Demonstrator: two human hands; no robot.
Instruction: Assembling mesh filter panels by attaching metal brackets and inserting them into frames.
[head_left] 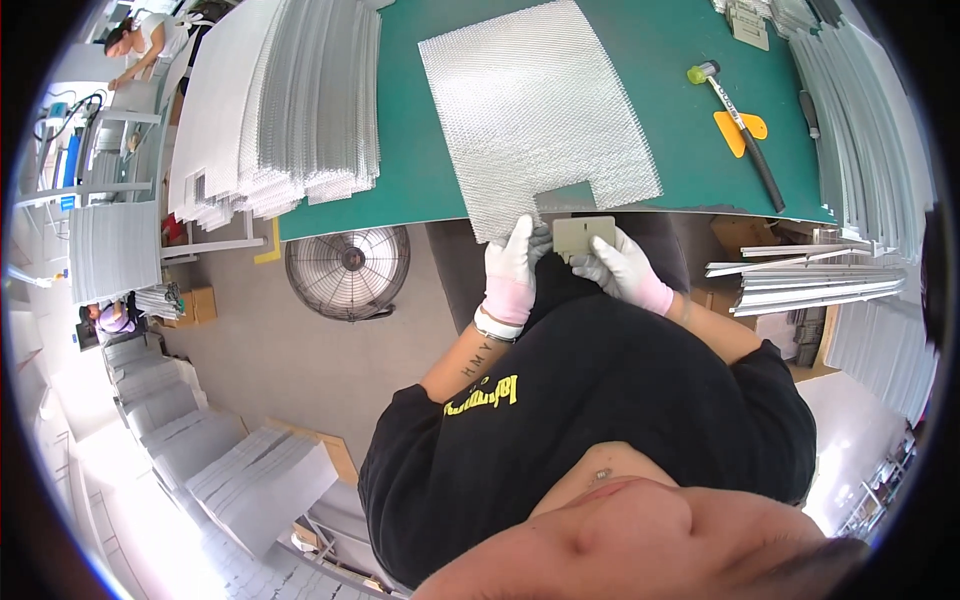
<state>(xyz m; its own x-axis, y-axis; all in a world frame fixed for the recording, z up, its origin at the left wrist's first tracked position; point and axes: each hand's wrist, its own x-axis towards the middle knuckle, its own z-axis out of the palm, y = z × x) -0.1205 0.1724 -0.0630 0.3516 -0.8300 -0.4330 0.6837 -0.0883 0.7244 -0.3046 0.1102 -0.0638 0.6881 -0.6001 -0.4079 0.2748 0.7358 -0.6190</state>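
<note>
A sheet of silver metal mesh (pixel 535 110) lies on the green table (pixel 420 170), with a rectangular notch cut in its near edge. My left hand (pixel 512 270), in a white and pink glove, rests at the near corner of the mesh by the table's edge. My right hand (pixel 622 268), gloved the same way, holds a small flat grey-green rectangular piece (pixel 583 235) just below the notch. My left fingertips touch that piece's left side.
A tall stack of mesh sheets (pixel 280 100) sits at the table's left. A mallet with a green-yellow head (pixel 735 120) and an orange scraper (pixel 740 130) lie at right. Metal strips (pixel 800 280) lie at lower right. A floor fan (pixel 348 272) stands under the table. Other people work far left.
</note>
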